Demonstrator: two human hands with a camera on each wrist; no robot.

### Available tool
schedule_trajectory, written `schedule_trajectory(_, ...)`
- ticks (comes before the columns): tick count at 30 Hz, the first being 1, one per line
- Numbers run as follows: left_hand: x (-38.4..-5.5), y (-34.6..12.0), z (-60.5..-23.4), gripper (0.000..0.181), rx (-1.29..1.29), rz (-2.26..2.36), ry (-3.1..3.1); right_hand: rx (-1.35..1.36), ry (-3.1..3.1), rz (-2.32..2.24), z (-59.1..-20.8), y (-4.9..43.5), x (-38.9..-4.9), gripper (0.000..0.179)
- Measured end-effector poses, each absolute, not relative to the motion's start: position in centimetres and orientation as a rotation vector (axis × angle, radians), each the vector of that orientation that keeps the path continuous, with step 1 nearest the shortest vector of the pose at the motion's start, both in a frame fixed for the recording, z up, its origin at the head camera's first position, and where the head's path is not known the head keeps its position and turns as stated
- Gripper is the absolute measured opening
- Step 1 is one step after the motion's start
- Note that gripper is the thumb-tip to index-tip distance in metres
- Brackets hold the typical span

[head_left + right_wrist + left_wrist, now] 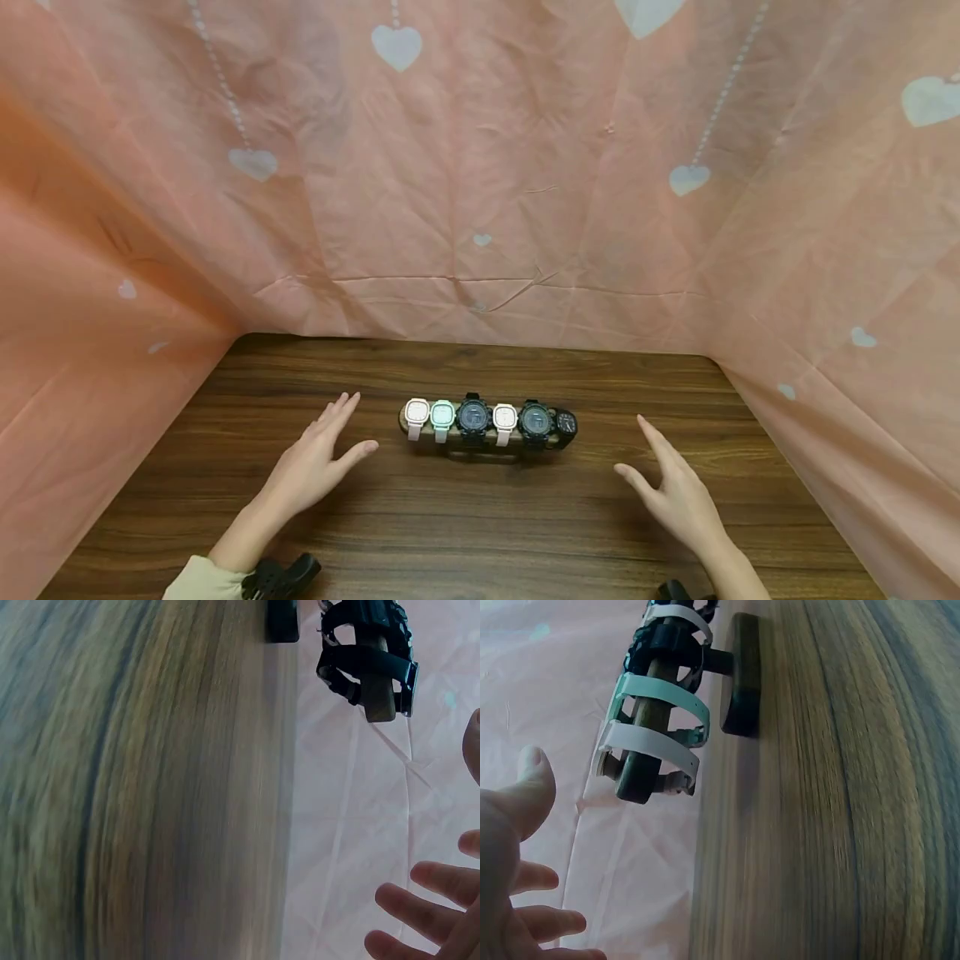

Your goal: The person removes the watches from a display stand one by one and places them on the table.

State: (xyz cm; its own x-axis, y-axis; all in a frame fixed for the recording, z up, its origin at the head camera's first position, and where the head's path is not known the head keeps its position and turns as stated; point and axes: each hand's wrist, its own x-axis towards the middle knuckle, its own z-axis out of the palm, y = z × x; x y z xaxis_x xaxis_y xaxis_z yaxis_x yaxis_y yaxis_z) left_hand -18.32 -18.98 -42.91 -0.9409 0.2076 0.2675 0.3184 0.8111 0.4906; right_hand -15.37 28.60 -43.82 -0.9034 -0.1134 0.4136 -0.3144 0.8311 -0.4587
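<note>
Standing between left hand (311, 462) and right hand (681, 504), both spread wide, is a watch rack (652, 715).

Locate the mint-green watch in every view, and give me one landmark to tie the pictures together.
Head: the mint-green watch is just left of centre, second from the left in the row.
Left wrist: its mint-green strap is in the upper left, beside the white strap at the near end.
Right wrist: not in it.
Shared landmark: the wooden watch stand, partly visible in all three.
</note>
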Motion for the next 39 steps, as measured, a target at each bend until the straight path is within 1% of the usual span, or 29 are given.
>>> schedule_trajectory(4, -18.7, -18.7, -42.9, 0.074, -0.403, -0.935, -2.745, 0.315, -2.656, 0.852, -44.0, 28.3, -15.8, 0.079)
schedule_trajectory(12, -19.6, -18.0, -43.3, 0.063, -0.476, -1.109, -2.658, 0.423, -2.579, 0.944, -44.5, 27.2, -16.7, 0.075)
schedule_trajectory(20, -20.3, -16.7, -43.6, 0.051, -0.357, -1.262, -2.597, 0.459, -2.525, 1.04, -44.9, 26.2, -17.6, 0.068)
schedule_trajectory(39, -21.0, -14.4, -43.7, 0.034, -0.386, -1.617, -2.458, 0.464, -2.508, 1.232, -45.5, 24.4, -18.9, 0.061)
